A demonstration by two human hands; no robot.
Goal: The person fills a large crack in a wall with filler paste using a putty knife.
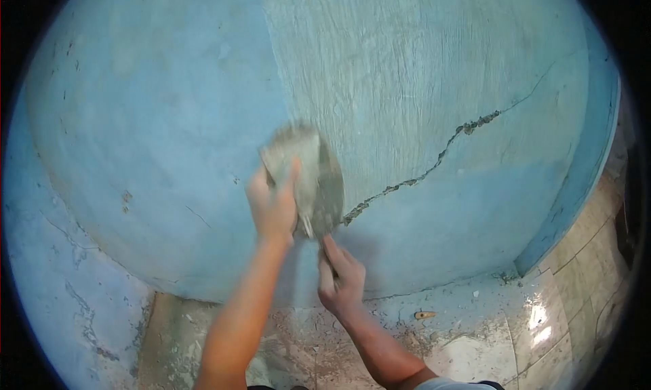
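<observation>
My left hand (pixel 272 210) is closed on a light grey, flat-looking piece (pixel 295 161), its thumb lying across the face. Motion blurs this piece, and I cannot tell what it is. Just below and to the right, my right hand (pixel 344 278) grips the handle end of a trowel (pixel 330 193), whose dark grey rounded blade overlaps the light piece. Both are held up in front of the blue wall (pixel 176 132). A jagged crack (pixel 407 182) climbs the wall to the upper right, its lower end right beside the trowel blade.
A paler, rough-textured patch (pixel 407 71) covers the wall's upper right. On the dusty tiled floor (pixel 475 359) lies a small tan piece with a dark hole (pixel 425 315). Another blue wall with peeling marks (pixel 74 288) stands at left. The wall ends in a vertical edge (pixel 566 207) at right.
</observation>
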